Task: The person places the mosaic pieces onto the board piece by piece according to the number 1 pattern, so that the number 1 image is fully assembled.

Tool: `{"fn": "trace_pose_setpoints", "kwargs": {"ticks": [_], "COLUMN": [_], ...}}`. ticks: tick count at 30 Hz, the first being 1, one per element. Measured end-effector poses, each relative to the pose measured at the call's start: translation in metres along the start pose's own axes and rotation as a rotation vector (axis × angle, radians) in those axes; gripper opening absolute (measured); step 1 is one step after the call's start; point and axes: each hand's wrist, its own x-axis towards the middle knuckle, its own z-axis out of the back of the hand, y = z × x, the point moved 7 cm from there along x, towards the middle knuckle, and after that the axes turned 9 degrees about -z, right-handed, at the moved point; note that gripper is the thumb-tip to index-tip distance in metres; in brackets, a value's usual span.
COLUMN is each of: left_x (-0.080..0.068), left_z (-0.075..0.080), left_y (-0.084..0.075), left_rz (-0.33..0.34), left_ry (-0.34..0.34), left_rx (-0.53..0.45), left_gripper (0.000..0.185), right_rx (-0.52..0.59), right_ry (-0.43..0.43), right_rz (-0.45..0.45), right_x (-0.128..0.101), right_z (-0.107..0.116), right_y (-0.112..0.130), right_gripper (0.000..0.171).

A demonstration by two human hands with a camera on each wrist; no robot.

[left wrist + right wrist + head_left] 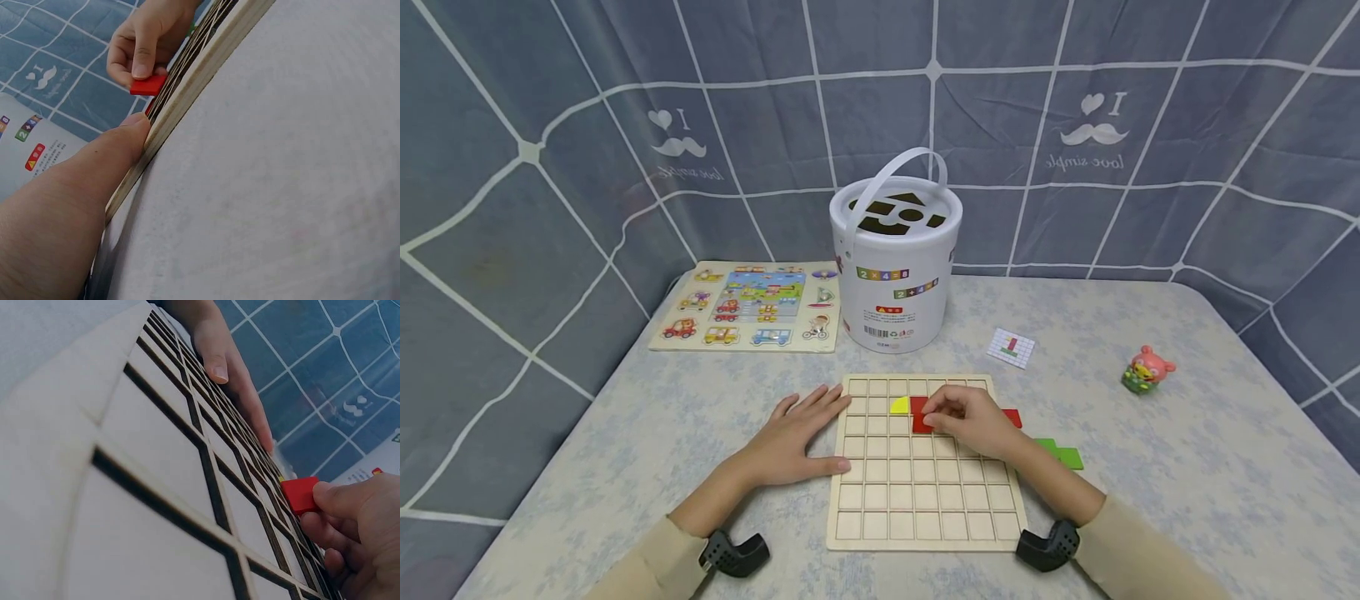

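My right hand point(973, 421) pinches a red square tile point(300, 495) between thumb and fingers, over the upper middle of a wooden grid board point(865, 525). The tile point(148, 85) is slightly tilted in the left wrist view. Left of it, a yellow quarter-circle tile point(900, 406) lies in a cell. My left hand point(797, 437) is spread beside the board, its fingertips and thumb touching the left edge. Past the right edge lie another red tile point(1012, 417) and green tiles point(1069, 457), partly hidden by my right hand and forearm.
Behind the board stands a white bucket point(891, 292) with shape holes in its lid. Left of it lies a vehicle picture puzzle point(745, 308). A small pattern card point(1011, 347) and a pink-and-green toy figure point(1147, 371) are on the right. A grey-blue curtain hangs behind.
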Motion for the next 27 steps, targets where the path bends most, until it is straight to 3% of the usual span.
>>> {"fn": "trace_pose_setpoints", "kwargs": {"ticks": [13, 21, 27], "left_x": [-0.0005, -0.001, -0.0009], "left_z": [0.0006, 0.0004, 0.0], "left_y": [-0.0007, -0.0015, -0.001], "left_rz": [-0.008, -0.02, -0.02], "left_ry": [-0.008, -0.019, -0.021], "left_rx": [-0.007, -0.013, -0.015], "left_gripper": [0.09, 0.089, 0.089], "right_rx": [-0.049, -0.096, -0.13], "right_ry": [-0.048, -0.093, -0.081], "right_rz": [-0.004, 0.103, 0.117], "right_x": [0.0002, -0.0016, -0.0019], "right_z": [-0.0014, 0.0008, 0.0003], "right_y": [-0.004, 0.0003, 0.0013], "right_gripper": [0.005, 0.006, 0.007]}}
